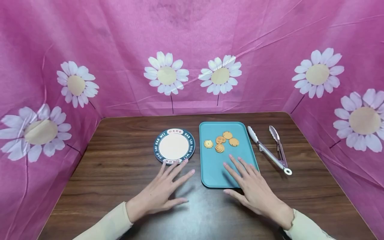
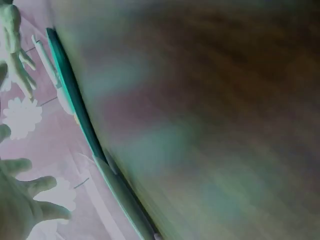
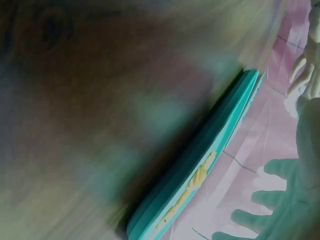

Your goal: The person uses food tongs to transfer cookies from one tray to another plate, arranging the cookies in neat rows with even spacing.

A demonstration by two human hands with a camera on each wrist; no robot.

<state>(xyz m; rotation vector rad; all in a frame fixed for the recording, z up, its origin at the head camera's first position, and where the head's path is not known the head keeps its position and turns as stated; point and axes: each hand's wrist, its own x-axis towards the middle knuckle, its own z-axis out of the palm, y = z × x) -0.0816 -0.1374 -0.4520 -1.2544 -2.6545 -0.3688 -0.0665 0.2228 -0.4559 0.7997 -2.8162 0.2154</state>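
Spreading its fingers, the left hand [image 1: 159, 192] is at the lower centre of the head frame, beside the lower rim of the plate [image 1: 174, 146]. The right hand [image 1: 254, 190] is over the lower right part of the teal tray [image 1: 211, 170]. Each grip is released, holding nothing. Cookies [image 1: 220, 148] lie in the tray's upper half; tongs [image 1: 269, 154] lie on the worktop [image 1: 120, 150], right of centre.

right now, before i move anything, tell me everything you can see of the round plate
The round plate has a plain white centre and a dark bluish rim with pale lettering, "HAO SHI HAO WEI", plus light panels bearing reddish characters. It looks smooth; its material is unclear. It lies face up on the wooden table, left of and apart from the tray. The left hand overlaps its near rim; contact is unclear.
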